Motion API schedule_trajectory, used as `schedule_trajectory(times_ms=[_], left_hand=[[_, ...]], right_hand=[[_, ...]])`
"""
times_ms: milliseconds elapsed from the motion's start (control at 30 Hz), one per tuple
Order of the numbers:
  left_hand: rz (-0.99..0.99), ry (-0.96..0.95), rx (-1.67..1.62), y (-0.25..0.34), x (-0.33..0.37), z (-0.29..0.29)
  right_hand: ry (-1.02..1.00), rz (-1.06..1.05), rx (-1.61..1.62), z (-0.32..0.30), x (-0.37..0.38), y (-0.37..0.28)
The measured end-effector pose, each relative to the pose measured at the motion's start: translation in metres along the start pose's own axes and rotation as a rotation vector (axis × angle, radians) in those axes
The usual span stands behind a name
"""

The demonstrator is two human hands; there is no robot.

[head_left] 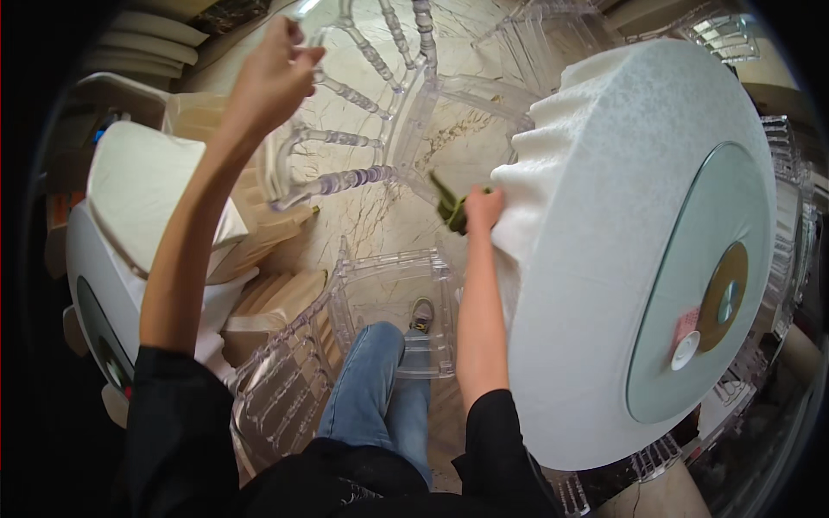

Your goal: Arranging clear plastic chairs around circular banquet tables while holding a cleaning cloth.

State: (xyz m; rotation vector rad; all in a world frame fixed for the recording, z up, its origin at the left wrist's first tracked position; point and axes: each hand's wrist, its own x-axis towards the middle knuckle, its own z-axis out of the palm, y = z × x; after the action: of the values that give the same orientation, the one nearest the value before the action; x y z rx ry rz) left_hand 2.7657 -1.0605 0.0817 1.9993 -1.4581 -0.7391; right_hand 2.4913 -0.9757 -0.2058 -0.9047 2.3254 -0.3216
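Grips a transparent spindle-back chair [354, 180] with left hand [281, 65]; well apart, clutches green cloth [449, 210] in right hand [484, 207], beside white tablecloth [574, 259].

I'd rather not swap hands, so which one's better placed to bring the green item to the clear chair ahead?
Probably your right hand: it holds the green item near that clear chair, while your left hand is up at its backrest.

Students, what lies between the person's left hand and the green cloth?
In the head view, the clear chair back lies between the left hand and the green cloth, marble floor showing through its gaps.
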Motion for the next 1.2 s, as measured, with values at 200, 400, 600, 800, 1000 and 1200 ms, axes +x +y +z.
schedule_trajectory(times_ms=[200,400,600,800,1000,1200], left_hand=[[-0.125,-0.03,-0.106,-0.007,-0.004,0.0],[-0.148,-0.132,-0.314,0.002,-0.009,-0.013],[-0.152,-0.256,-0.422,-0.024,-0.006,-0.034],[-0.146,-0.191,-0.249,-0.039,0.003,-0.099],[-0.25,-0.201,-0.195,-0.094,0.007,-0.135],[-0.287,-0.208,-0.141,-0.117,0.02,-0.142]], right_hand=[[0.194,0.031,0.081,-0.018,0.098,0.068],[0.048,0.21,0.31,-0.009,0.077,0.057],[-0.05,0.252,0.519,0.009,0.067,0.064],[-0.186,0.167,0.495,0.081,0.085,0.079],[-0.256,0.106,0.067,0.111,0.04,0.037],[-0.271,0.077,-0.039,0.095,0.027,0.012]])
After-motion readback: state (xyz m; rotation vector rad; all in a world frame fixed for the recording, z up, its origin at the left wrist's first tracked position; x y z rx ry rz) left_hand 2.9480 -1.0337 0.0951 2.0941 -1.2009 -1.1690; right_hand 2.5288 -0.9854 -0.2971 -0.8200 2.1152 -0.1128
